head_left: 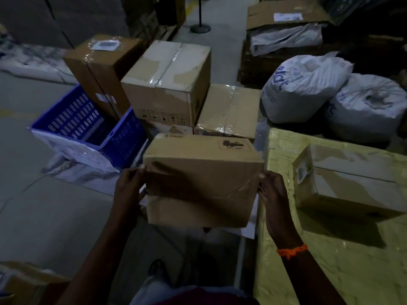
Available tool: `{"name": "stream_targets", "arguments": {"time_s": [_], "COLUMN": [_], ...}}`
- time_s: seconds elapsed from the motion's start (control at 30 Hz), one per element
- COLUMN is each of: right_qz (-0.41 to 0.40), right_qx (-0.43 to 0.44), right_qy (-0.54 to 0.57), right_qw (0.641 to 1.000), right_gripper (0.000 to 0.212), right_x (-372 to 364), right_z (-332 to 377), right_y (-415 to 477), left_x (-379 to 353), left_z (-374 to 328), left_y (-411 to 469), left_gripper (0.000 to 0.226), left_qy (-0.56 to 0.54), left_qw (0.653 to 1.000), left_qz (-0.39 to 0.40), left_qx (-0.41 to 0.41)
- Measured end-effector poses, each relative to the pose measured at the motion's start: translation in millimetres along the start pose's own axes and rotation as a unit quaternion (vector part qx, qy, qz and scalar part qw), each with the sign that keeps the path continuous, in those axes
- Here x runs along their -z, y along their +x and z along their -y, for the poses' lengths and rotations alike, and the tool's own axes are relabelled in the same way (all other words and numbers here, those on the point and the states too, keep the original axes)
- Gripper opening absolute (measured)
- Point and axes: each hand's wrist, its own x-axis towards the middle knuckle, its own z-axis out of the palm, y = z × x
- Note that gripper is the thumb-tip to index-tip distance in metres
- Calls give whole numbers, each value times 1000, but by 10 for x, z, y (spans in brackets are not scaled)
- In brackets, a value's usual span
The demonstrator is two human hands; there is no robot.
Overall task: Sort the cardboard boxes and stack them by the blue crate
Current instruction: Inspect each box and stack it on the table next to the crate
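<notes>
1. Hands grip a cardboard box (202,179) off the floor by its short ends, left hand (130,188) and right hand (273,194) on opposite sides, long axis crosswise.
2. Stacked boxes (167,84) wait straight ahead; the blue crate (127,146) sits forward-left, nearer the left hand.
3. Whether the tall box (99,69) stands inside the crate or behind it is unclear.

your grey floor (50,216), white sheet (83,170) on it under the blue crate (123,142), taped boxes (167,84) stacked beside, two white sacks (304,84) further right
</notes>
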Motion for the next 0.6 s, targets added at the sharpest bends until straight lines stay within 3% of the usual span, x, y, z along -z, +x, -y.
{"name": "stream_targets", "arguments": {"time_s": [0.1,0.3,0.43,0.53,0.6], "right_qz": [-21,-64,-97,-103,-103], "right_qx": [1,17,6,3,8], "right_qy": [28,-22,-29,-46,-98], "right_qw": [999,998,995,994,990], "right_gripper": [11,7,24,17,35], "right_x": [4,-18,-39,-16,-14], "right_z": [-38,-314,-373,-373,-287], "right_y": [-67,-256,-460,-507,-528], "left_x": [-47,107,260,272,214], "left_z": [43,362,451,441,371], "left_y": [-96,-148,-179,-129,-139], "left_gripper": [27,33,39,30,28], "left_qy": [-13,21,90,129,189], "left_qw": [1000,1000,995,990,976], "left_qz": [0,18,26,38,34], "left_qx": [-10,-11,-31,-36,-102]}}
